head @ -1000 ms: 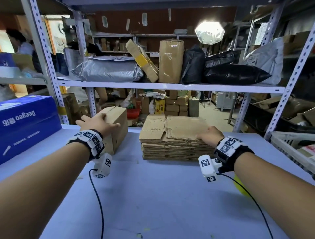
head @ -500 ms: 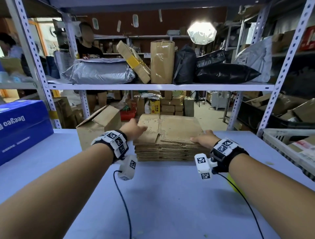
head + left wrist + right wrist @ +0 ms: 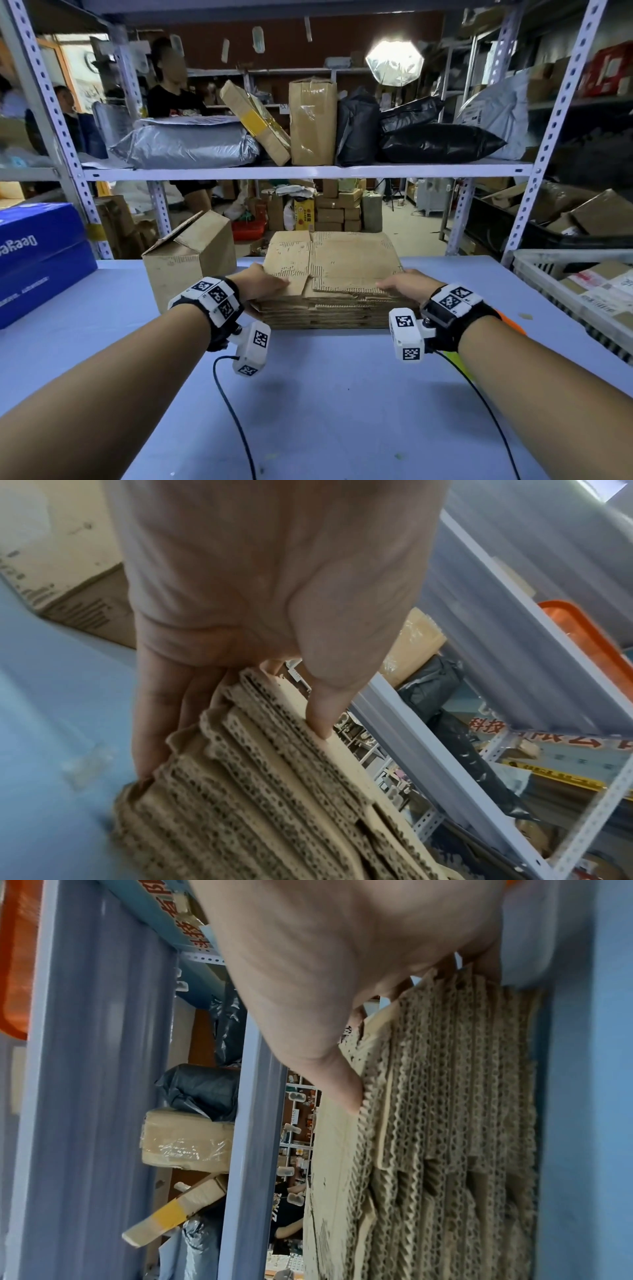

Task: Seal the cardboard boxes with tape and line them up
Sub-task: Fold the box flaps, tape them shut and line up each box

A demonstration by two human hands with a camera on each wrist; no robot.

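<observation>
A stack of flattened cardboard boxes [image 3: 342,267] lies at the middle of the blue table [image 3: 325,394]. My left hand [image 3: 263,284] grips its near left corner; the thumb [image 3: 318,723] lies on the top sheet and the fingers [image 3: 161,710] run down the side. At the near right corner my right hand [image 3: 404,284] holds the stack, its thumb [image 3: 342,1093] on the top edge and its fingers mostly hidden behind the sheets [image 3: 445,1123]. An assembled brown box [image 3: 185,260] with a raised top flap stands just left of the stack.
A big blue carton [image 3: 37,253] sits at the table's left edge and a white crate [image 3: 534,270] of parcels at the right. An orange and yellow object [image 3: 512,323] is partly hidden behind my right wrist. The shelf [image 3: 308,171] above holds parcels and bags.
My left hand has let go of the assembled box and moved right to the stack's near left corner. The right hand has stayed on the stack's right corner.
</observation>
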